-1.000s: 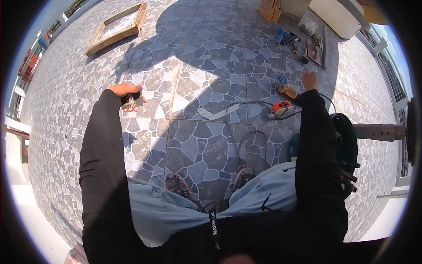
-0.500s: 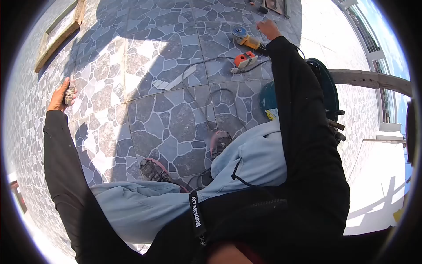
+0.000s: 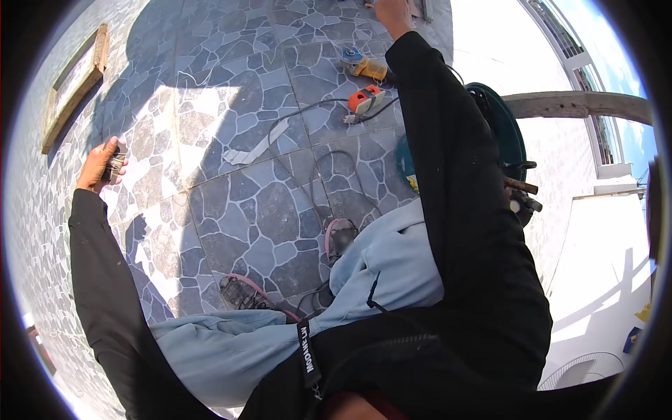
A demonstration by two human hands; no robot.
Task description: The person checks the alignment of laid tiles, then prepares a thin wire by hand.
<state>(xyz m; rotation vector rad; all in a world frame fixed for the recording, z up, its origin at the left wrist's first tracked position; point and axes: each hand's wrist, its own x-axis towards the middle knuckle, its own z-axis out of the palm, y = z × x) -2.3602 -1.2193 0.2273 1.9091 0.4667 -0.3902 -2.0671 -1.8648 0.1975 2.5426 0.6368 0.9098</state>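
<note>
My left hand, out at the left over the sunlit tiles, is closed around a small grey-brown bundle that looks wound with thin cord or wire. At the top edge of the view reaches my right hand, beside some flat dark objects on the floor; most of its fingers are cut off by the frame. Below that hand lies a yellow angle grinder with a blue disc. Closer to me, an orange and white extension socket sits on the floor with a dark cable.
A teal bucket stands at my right, partly behind my sleeve, near a wooden beam. A wooden frame lies at the far left. A pale torn strip and looping cable lie on the tiles before my shoes.
My right hand has moved farther forward to the top edge, past the grinder. My left hand still holds the bundle. The view has shifted slightly, so the floor objects appear farther left.
</note>
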